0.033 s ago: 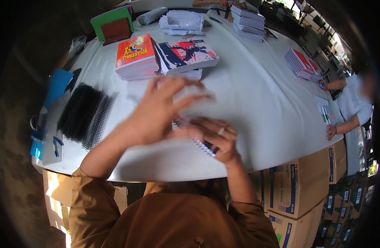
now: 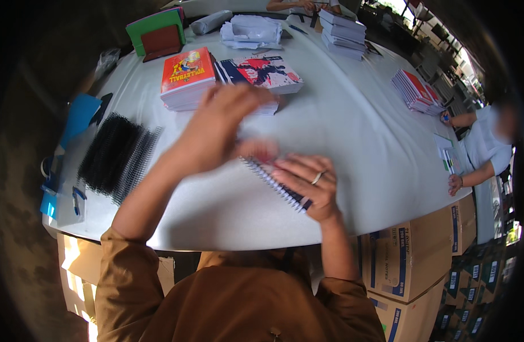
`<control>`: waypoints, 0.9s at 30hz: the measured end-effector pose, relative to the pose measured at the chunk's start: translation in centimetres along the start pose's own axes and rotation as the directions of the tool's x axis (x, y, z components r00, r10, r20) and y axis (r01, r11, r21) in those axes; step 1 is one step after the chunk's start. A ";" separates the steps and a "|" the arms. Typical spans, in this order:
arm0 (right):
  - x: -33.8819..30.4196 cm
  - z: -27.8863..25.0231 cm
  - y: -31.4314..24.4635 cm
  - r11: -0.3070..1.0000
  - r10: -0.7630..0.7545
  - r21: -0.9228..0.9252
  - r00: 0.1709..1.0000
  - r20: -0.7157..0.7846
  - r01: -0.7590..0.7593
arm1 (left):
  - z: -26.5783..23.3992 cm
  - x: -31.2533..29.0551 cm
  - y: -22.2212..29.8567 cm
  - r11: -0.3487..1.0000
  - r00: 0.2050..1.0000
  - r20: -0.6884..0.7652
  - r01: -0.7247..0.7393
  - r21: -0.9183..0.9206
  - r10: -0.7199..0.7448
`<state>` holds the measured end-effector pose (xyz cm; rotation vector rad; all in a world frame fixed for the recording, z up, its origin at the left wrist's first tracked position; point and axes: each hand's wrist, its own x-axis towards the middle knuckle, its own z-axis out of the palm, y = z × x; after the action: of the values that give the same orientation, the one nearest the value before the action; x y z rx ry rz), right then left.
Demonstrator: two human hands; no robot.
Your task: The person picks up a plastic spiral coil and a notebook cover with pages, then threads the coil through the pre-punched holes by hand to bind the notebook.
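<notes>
A small spiral notebook (image 2: 278, 189) with a coil along its near-left edge is on the white table in front of me. My right hand (image 2: 309, 185), a ring on one finger, grips its near end with fingers over the cover. My left hand (image 2: 216, 128) is raised over the far end, blurred, thumb and fingers apart. Its thumb is close to the cover; I cannot tell if they touch. Beyond that hand are a stack of red-covered notebooks (image 2: 188, 71) and a stack topped by a dark blue, white and red cover (image 2: 265, 71). Black binding coils (image 2: 116, 154) lie in a pile at the left.
Blue pliers (image 2: 78, 199) and blue folders (image 2: 82, 117) lie at the left edge. Green and brown boards (image 2: 151, 34), wrapped paper (image 2: 250, 31) and white book stacks (image 2: 342, 34) stand at the back. Across the right side sits a person (image 2: 481, 137) beside red notebooks (image 2: 413, 91). Cardboard boxes (image 2: 410, 256) stand below.
My left hand has risen away from me, its fingers drawn closer together. My right hand has shifted slightly right and away, and more of the notebook's coil shows.
</notes>
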<state>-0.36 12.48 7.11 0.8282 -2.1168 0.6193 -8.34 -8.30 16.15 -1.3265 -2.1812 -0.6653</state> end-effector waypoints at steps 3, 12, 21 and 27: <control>-1.9 -1.9 2.5 0.996 0.053 -0.081 0.938 0.344 -0.027 | 3.2 1.2 -8.0 0.943 0.963 0.019 0.259 0.211 -0.269; -3.0 -3.7 -1.6 0.881 0.472 -0.156 0.819 0.325 -0.446 | 7.0 -6.9 1.5 0.773 0.980 0.182 -0.049 0.633 -0.087; -1.9 2.5 -3.0 0.391 0.700 0.795 0.711 0.072 -0.465 | -2.1 -10.1 4.6 0.760 0.697 -0.308 0.565 -0.320 -0.648; -3.6 6.9 -4.4 -0.342 0.764 0.923 0.623 0.164 0.176 | 4.5 -13.3 1.7 -0.028 0.607 0.203 0.285 -0.958 -0.768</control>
<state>1.32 6.34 0.91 0.3511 -0.5760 2.8199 -2.13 -13.53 4.56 -0.3557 -1.7320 -2.7410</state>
